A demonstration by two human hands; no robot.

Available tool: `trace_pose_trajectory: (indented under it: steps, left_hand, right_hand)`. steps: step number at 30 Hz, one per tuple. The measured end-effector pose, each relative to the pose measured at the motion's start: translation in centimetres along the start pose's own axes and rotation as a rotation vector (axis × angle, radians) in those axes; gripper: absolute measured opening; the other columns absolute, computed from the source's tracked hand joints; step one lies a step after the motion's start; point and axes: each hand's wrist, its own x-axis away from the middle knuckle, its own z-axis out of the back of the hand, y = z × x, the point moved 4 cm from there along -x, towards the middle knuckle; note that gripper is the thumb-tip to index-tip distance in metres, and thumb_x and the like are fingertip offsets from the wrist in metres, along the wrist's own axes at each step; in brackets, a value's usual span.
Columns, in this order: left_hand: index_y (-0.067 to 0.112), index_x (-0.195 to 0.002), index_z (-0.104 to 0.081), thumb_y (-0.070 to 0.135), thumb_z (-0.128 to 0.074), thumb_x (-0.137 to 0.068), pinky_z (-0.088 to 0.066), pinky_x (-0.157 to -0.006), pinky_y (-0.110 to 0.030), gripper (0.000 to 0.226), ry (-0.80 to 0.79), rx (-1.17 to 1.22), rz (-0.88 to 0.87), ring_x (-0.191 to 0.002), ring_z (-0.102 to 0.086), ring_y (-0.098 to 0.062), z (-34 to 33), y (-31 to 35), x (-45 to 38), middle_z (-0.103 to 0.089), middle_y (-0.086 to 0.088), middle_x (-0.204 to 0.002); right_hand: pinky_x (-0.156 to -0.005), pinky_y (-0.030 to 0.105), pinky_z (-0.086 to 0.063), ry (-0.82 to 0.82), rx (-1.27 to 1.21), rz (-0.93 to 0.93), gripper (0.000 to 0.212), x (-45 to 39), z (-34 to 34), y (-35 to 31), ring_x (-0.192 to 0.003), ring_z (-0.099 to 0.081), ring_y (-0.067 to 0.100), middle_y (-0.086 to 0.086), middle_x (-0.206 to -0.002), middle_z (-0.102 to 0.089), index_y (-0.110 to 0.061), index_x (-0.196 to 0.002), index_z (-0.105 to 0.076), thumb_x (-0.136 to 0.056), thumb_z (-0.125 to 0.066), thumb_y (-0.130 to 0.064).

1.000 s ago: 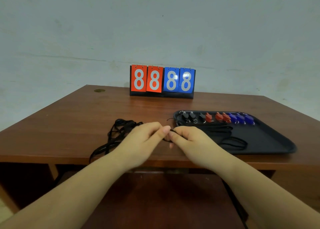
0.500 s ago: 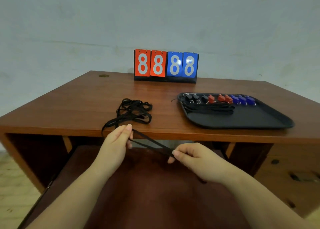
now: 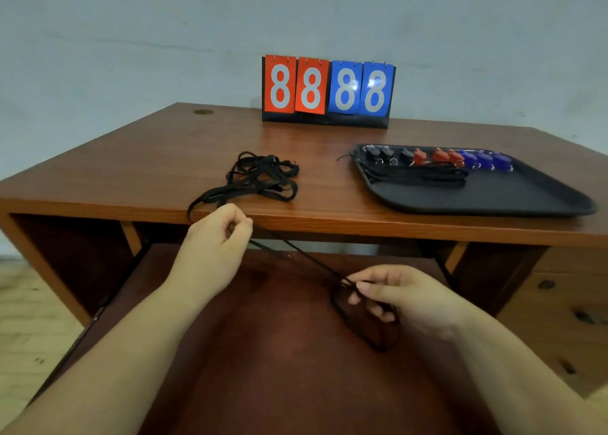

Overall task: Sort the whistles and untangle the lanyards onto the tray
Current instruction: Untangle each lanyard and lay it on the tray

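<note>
We are pinching one black lanyard (image 3: 296, 253) with both hands, left hand (image 3: 214, 237) and right hand (image 3: 394, 296), below the bench (image 3: 131, 171). The tray (image 3: 493, 197) is carrying three black whistles (image 3: 381, 154), three red whistles (image 3: 439, 156) and three blue whistles (image 3: 483, 159).

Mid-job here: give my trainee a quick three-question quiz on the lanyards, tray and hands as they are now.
1. True or false: the whistles on the tray are grouped by colour.
2. Where is the tangled pile of lanyards? A) on the tray B) on the table, left of the tray C) on the floor
3. What do the left hand and right hand hold between them?

Key: 1 true; 2 B; 3 one black lanyard, stretched below the table's edge.
</note>
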Motion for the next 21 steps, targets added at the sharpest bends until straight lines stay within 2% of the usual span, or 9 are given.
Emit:
trace_pose_trajectory:
  steps: [2,4,5,8,10,12,14,17,21]
  left_hand:
    - [0.023,-0.075,-0.052,0.018,-0.053,-0.089,-0.036,-0.057,-0.024,0.015,-0.014,-0.072,-0.029,-0.061,-0.048,-0.009,-0.3,0.4,0.2,-0.053,0.006,-0.069]
    - [0.027,-0.091,-0.055,0.018,-0.057,-0.087,-0.037,-0.071,-0.019,0.01,-0.029,-0.136,-0.146,-0.081,-0.05,-0.003,-0.6,1.5,0.8,-0.052,0.015,-0.087]
    - [0.029,-0.1,-0.056,0.021,-0.057,-0.087,-0.037,-0.079,-0.015,0.015,-0.063,-0.15,-0.216,-0.091,-0.05,0.0,-0.9,2.3,1.1,-0.052,0.018,-0.096]
    - [0.04,-0.119,-0.052,0.034,-0.056,-0.089,-0.039,-0.093,-0.012,0.031,-0.31,-0.021,-0.265,-0.107,-0.048,0.01,-2.9,3.8,2.8,-0.054,0.026,-0.111]
    - [0.045,-0.118,-0.053,0.033,-0.061,-0.087,-0.045,-0.095,-0.021,0.034,-0.488,0.132,-0.209,-0.106,-0.054,0.009,-4.3,4.2,3.9,-0.062,0.022,-0.107]
    - [0.041,-0.111,-0.06,0.028,-0.066,-0.085,-0.048,-0.094,-0.027,0.03,-0.561,0.228,-0.19,-0.1,-0.061,0.003,-5.1,4.3,4.4,-0.068,0.016,-0.099]
    - [0.038,-0.105,-0.065,0.025,-0.067,-0.084,-0.051,-0.089,-0.03,0.024,-0.551,0.267,-0.185,-0.092,-0.064,-0.002,-5.3,4.2,4.5,-0.07,0.012,-0.093]
    - [0.035,-0.1,-0.068,0.023,-0.066,-0.085,-0.052,-0.082,-0.026,0.019,-0.529,0.306,-0.144,-0.082,-0.065,-0.006,-5.5,3.9,4.5,-0.07,0.007,-0.085]
    - [0.029,-0.098,-0.069,0.019,-0.061,-0.089,-0.052,-0.078,-0.019,0.016,-0.542,0.377,-0.059,-0.083,-0.067,-0.005,-5.9,3.8,4.7,-0.072,0.005,-0.084]
  right_hand:
    - [-0.045,0.015,-0.037,0.027,-0.031,-0.001,0.014,0.1,0.3,-0.1,-0.053,-0.053,0.004,0.003,-0.077,-0.071,-0.011,-0.095,-0.069,-0.088,-0.058,-0.006]
    - [-0.042,0.014,-0.036,0.033,-0.086,-0.001,0.009,0.3,0.0,-0.5,-0.05,-0.055,0.005,0.005,-0.074,-0.072,-0.008,-0.089,-0.068,-0.082,-0.063,-0.005]
    - [-0.04,0.014,-0.034,0.028,-0.13,0.002,0.007,0.4,-0.3,-0.8,-0.048,-0.055,0.005,0.006,-0.07,-0.071,-0.006,-0.085,-0.066,-0.078,-0.065,-0.006]
    - [-0.036,0.013,-0.03,0.008,-0.236,0.007,0.015,0.9,-1.8,-1.6,-0.042,-0.05,0.005,0.006,-0.062,-0.068,-0.003,-0.075,-0.061,-0.068,-0.065,-0.015]
    - [-0.035,0.012,-0.028,-0.008,-0.261,0.018,0.017,1.2,-2.7,-1.9,-0.04,-0.046,0.003,0.002,-0.055,-0.064,-0.003,-0.072,-0.059,-0.07,-0.063,-0.02]
    - [-0.036,0.012,-0.027,-0.006,-0.268,0.034,0.019,1.3,-3.2,-2.0,-0.04,-0.045,0.002,-0.002,-0.049,-0.06,-0.004,-0.07,-0.056,-0.074,-0.061,-0.023]
    - [-0.037,0.013,-0.026,0.022,-0.281,0.029,0.022,1.2,-3.5,-1.7,-0.041,-0.044,0.003,-0.003,-0.048,-0.057,-0.005,-0.068,-0.055,-0.074,-0.06,-0.026]
    - [-0.037,0.014,-0.025,0.068,-0.281,0.026,0.025,0.8,-3.8,-1.2,-0.042,-0.041,0.006,0.002,-0.053,-0.057,-0.009,-0.064,-0.057,-0.073,-0.062,-0.033]
    - [-0.038,0.016,-0.024,0.089,-0.245,0.053,0.028,0.7,-4.1,-1.0,-0.042,-0.041,0.007,0.006,-0.06,-0.061,-0.018,-0.062,-0.065,-0.079,-0.056,-0.038]
